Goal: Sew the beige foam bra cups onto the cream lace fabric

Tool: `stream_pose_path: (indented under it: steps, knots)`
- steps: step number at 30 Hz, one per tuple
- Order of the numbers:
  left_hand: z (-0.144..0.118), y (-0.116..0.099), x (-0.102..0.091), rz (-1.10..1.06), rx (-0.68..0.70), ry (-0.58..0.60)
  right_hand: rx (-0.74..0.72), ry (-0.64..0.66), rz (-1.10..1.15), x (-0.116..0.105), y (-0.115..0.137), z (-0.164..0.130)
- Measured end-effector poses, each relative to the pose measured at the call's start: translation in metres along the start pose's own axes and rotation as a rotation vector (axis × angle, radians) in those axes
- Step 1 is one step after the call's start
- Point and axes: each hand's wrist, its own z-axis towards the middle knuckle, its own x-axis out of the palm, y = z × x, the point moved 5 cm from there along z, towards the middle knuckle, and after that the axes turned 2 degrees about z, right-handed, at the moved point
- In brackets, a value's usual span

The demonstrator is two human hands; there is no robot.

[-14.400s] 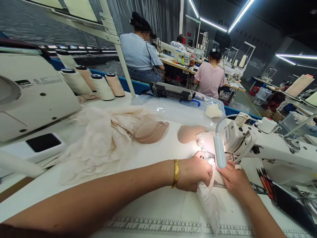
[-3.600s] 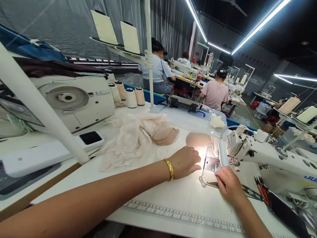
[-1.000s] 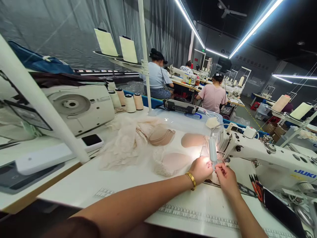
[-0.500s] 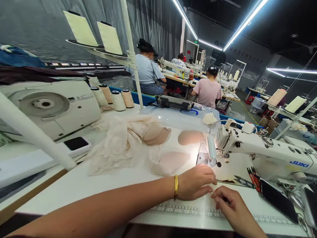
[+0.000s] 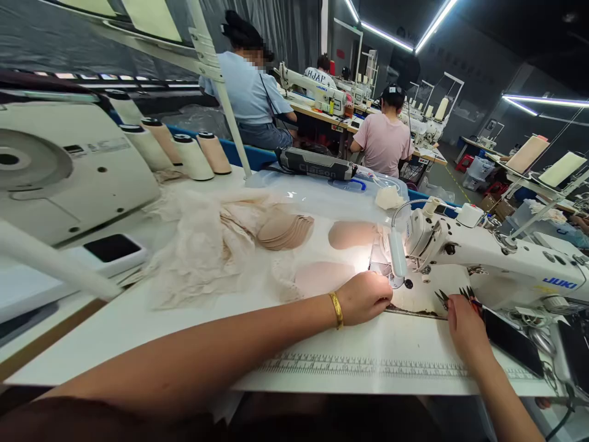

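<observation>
My left hand (image 5: 365, 296), a gold bangle (image 5: 337, 309) on its wrist, rests with curled fingers on the white table at the lit needle plate of the white JUKI sewing machine (image 5: 501, 264). I see nothing in it. A beige lace-edged bra cup (image 5: 319, 279) lies just left of that hand, and a second cup (image 5: 352, 234) lies behind it. My right hand (image 5: 465, 320) is stretched to the right. Its fingertips touch the snips and red-handled tools (image 5: 460, 294) lying by the machine base; a grip is not visible.
A pile of lace (image 5: 197, 252) and a stack of cups (image 5: 285, 230) lie at mid-table. Thread cones (image 5: 193, 156), a phone (image 5: 113, 247) and a clear plastic box (image 5: 331, 196) are around them. A black phone (image 5: 513, 344) lies right. Co-workers (image 5: 384, 138) sit behind.
My right hand has moved right, from the table's front edge to the tools by the machine. My left hand has shifted slightly towards the needle plate and curled.
</observation>
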Motion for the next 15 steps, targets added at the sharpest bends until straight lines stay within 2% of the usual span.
stream_pose_path:
  steps: [2,4,5,8,12,15]
  knots:
    - [0.002,0.000,-0.002,0.000,-0.011,0.004,0.029,0.089,0.076,-0.001,0.023,-0.002]
    - [0.003,-0.001,-0.002,0.001,-0.011,0.010,0.032,0.263,0.182,0.004,0.050,-0.004]
    - [0.003,-0.002,-0.003,-0.003,-0.011,0.011,0.013,0.301,0.171,0.006,0.064,-0.004]
    - [0.003,-0.004,-0.004,-0.049,-0.018,0.004,-0.017,0.297,0.002,0.017,0.091,0.003]
    - [0.006,0.000,-0.005,-0.167,-0.085,0.001,-0.020,0.264,-0.163,0.036,0.095,0.013]
    - [0.012,0.018,-0.004,-0.236,-0.273,-0.027,0.001,0.225,-0.240,0.037,0.075,0.018]
